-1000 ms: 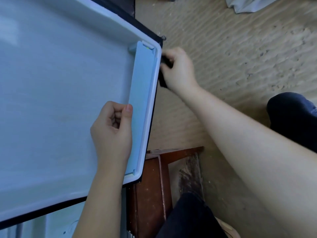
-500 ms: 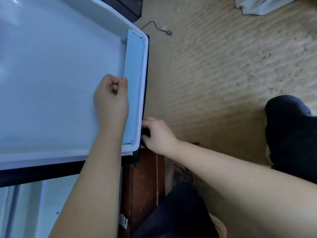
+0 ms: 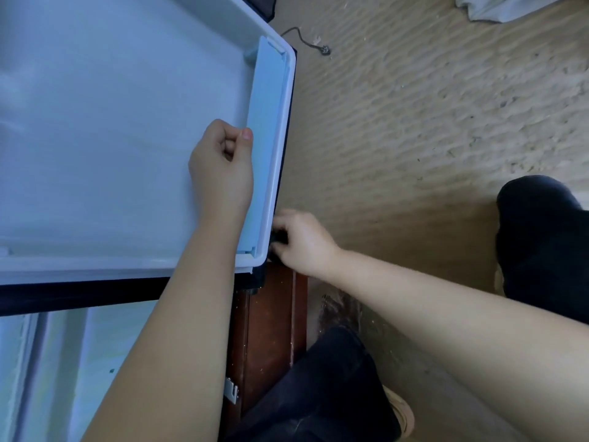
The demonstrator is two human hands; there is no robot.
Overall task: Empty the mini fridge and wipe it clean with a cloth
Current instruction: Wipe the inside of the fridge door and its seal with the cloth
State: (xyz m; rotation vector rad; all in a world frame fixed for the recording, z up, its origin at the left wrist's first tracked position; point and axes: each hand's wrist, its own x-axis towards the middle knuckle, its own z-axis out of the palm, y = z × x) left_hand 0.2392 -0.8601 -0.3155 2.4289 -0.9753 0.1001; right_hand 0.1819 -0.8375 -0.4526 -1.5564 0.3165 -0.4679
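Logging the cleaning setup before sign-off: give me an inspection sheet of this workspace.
Surface: beige floor, specked with grit.
Job's things: fridge door open, rail fitted.
Clutter: pale cloth on the floor, top right.
Grippers: left hand fisted, thumb against the rail; right hand grips a dark item at the door's edge.
Cables: cord with plug, loose on the floor.
Surroundings: wooden stand; person's dark trousers.
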